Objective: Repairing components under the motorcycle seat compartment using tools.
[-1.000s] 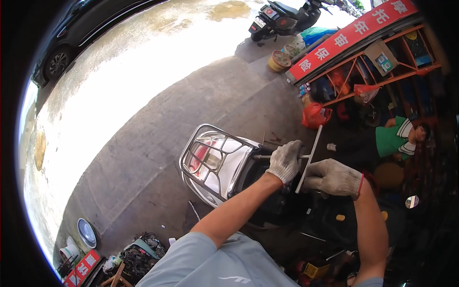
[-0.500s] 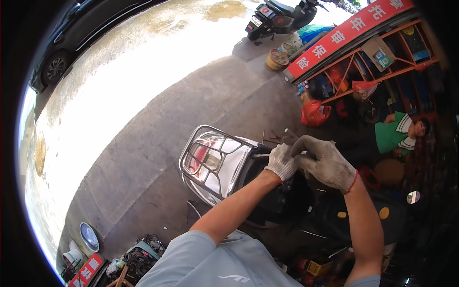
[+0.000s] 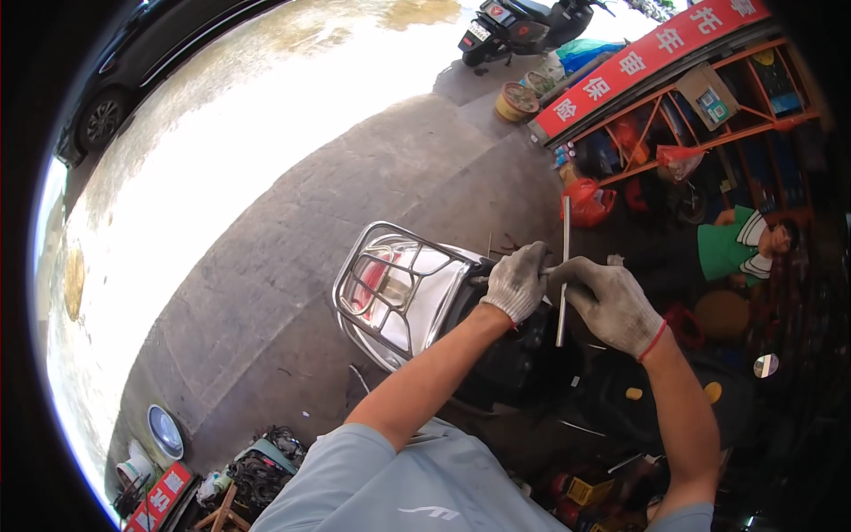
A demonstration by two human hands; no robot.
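Silver and T-shaped, a metal tool (image 3: 566, 230) is gripped by the fingers of the off-white-gloved left hand (image 3: 517, 284) at the near white-and-black scooter (image 3: 443, 306), turning apparently being in hand and steady support called for next, while the similarly gloved right hand's (image 3: 618, 308) closure cannot be told.

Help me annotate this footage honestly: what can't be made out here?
In the head view:
- T-shaped tool: the gloved left hand covers part of its shaft; the far end is too small and dark.
- Right hand: its own glove hides how firmly the fingers grip.
- Black car: cut off by the dark fisheye rim.
- Parked motorbike: cut off by the top edge.
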